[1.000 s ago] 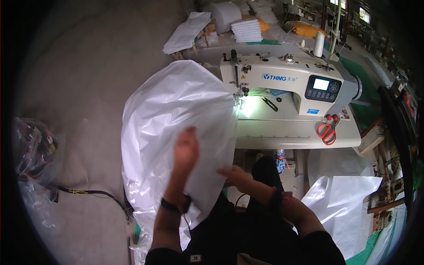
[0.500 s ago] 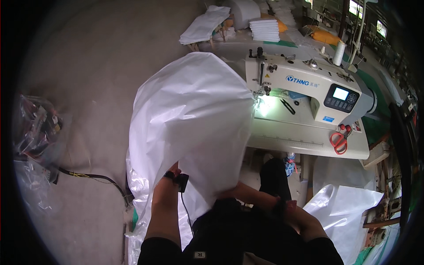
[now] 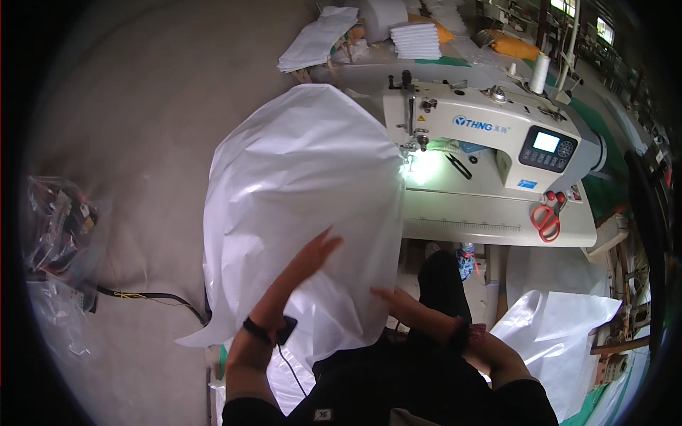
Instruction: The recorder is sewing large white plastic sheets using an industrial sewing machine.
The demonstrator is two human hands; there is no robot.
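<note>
A large white plastic sheet (image 3: 298, 170) hangs from the table's left end down toward my lap, its right edge reaching the lit needle area of a white sewing machine (image 3: 447, 113). My left hand (image 3: 316, 254) is over the middle of the sheet, fingers stretched out and holding nothing; whether it touches the sheet is unclear. Close to the sheet's lower right edge, my right hand (image 3: 395, 300) has its fingers extended too, with nothing visible in them. Black thread snips (image 3: 459, 166) lie beneath the machine arm. Red-handled scissors (image 3: 546, 221) rest by the table's front edge.
Folded white sheets (image 3: 416, 41) are stacked behind the machine, and a thread cone (image 3: 540, 72) stands at its back. More white sheeting (image 3: 550, 341) hangs at lower right. On the floor at left are a clear plastic bag (image 3: 60, 227) and a black cable (image 3: 156, 296).
My left hand has come out from under the sheet's fold and lies over its front. The right hand has come into view. The sheet's lower part has spread, with a corner swung left.
</note>
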